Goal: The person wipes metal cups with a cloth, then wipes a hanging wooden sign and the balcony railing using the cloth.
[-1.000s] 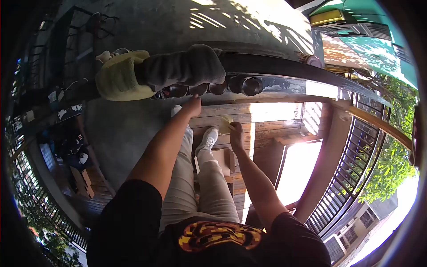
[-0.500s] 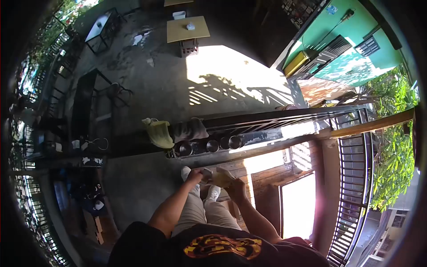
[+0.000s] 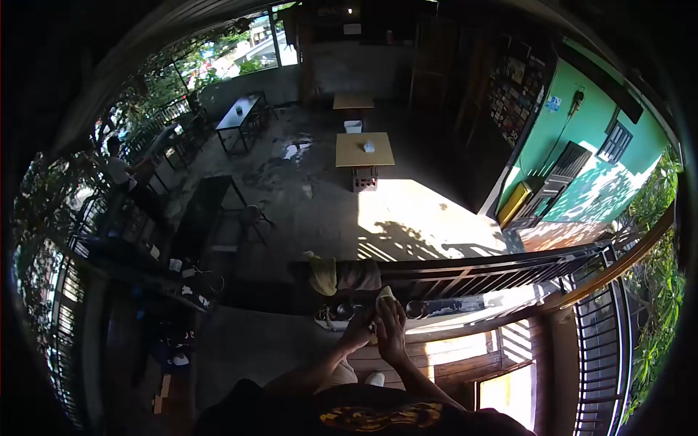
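My left hand (image 3: 355, 333) and my right hand (image 3: 391, 333) are close together in front of me, near the railing. A pale, cloth-like piece (image 3: 386, 293) sticks up past the fingers of my right hand, which are folded over it. The fingers of my left hand are curled against the right one; what lies inside them is hidden. Just beyond the hands, a yellow-green cloth (image 3: 323, 276) and a dark grey cloth (image 3: 360, 275) hang over the railing. A round dark pot (image 3: 416, 309) stands on the ledge beside my right hand.
A dark metal railing (image 3: 472, 275) crosses in front of me. Beyond it stand a light wooden table (image 3: 349, 154) with a small pale item (image 3: 368, 147), a dark long table (image 3: 207, 214) and a stool (image 3: 251, 214). At the far left is another person (image 3: 131, 178).
My view has tilted up, showing more of the room. My hands have risen and come together; before, they were slightly apart, a pale piece in the right and something greyish at the left.
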Tool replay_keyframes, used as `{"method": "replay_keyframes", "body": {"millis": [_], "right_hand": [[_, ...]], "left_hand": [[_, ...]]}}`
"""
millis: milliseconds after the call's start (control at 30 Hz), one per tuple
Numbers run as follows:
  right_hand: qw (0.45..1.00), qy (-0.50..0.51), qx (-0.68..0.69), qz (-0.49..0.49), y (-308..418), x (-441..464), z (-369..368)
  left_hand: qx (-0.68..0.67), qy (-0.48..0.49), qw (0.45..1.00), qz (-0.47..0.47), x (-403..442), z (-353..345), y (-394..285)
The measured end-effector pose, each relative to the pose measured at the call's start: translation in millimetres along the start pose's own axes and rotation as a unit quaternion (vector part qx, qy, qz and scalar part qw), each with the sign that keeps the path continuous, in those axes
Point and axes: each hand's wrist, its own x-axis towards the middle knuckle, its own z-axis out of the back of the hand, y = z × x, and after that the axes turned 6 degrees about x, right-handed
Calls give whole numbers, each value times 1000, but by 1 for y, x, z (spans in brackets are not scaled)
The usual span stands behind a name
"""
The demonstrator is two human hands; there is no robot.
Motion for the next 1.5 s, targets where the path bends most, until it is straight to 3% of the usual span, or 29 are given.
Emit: {"method": "replay_keyframes", "body": {"millis": [133,200,267,333,400,433,500,533,567,600,667,700,767,833,900,967,1000,1100,1133,1167,1233,1300,1367,1400,1433,1467,1500], "right_hand": [[986,-98,131,-28,24,18,4],[976,-99,184,-62,39,25,11],[971,-104,207,-64,49,34,19],[973,-61,215,-55,30,39,15],[996,4,93,15,20,48,27],[996,55,68,34,15,55,33],[955,165,244,-15,24,60,42],[923,214,317,-51,26,61,46],[794,279,512,-170,38,64,41],[626,294,650,-314,50,67,37],[637,321,633,-301,83,68,24],[643,329,626,-294,99,62,21],[730,280,587,-212,110,50,12],[576,328,673,-329,89,55,-15],[585,326,650,-359,97,58,-22],[573,409,645,-297,120,64,-23],[539,437,640,-330,133,68,-23],[606,449,585,-298,117,78,-38],[750,422,507,-58,122,82,-40],[828,355,391,190,128,86,-42],[864,280,260,327,141,84,-46],[898,323,270,128,156,76,-51],[895,169,143,386,136,76,-69],[911,175,221,302,142,70,-72],[896,225,367,106,169,61,-65],[827,200,517,-97,197,52,-57],[841,221,493,-41,202,47,-58]], "left_hand": [[110,-69,991,-43,2,3,0],[94,-4,995,38,5,28,-43],[52,21,998,4,4,40,-50],[80,1,995,-57,0,43,-60],[117,-8,986,-114,-10,60,-90],[83,12,992,-100,-14,71,-96],[0,40,997,-59,-35,80,-102],[-110,56,992,-29,-46,81,-91],[-138,50,989,-7,-56,88,-91],[-165,46,985,12,-66,96,-94],[-201,25,978,55,-84,110,-99],[-171,6,985,31,-92,119,-102],[-109,-23,994,-21,-106,134,-109],[-63,-11,997,-54,-118,142,-116],[-67,4,997,-48,-129,153,-133],[-42,-8,997,-69,-138,153,-137],[-13,-15,998,-66,-139,154,-148],[52,-51,997,-23,-144,160,-165],[55,-78,995,4,-147,164,-173],[57,-105,992,32,-151,167,-179],[23,-127,985,114,-151,162,-175],[-14,-137,976,166,-149,158,-157],[-60,-212,958,182,-152,154,-147],[-84,-248,947,187,-153,151,-141],[-150,-282,931,179,-153,149,-129],[-215,-312,910,169,-154,149,-116],[-281,-340,884,157,-153,151,-114]]}}
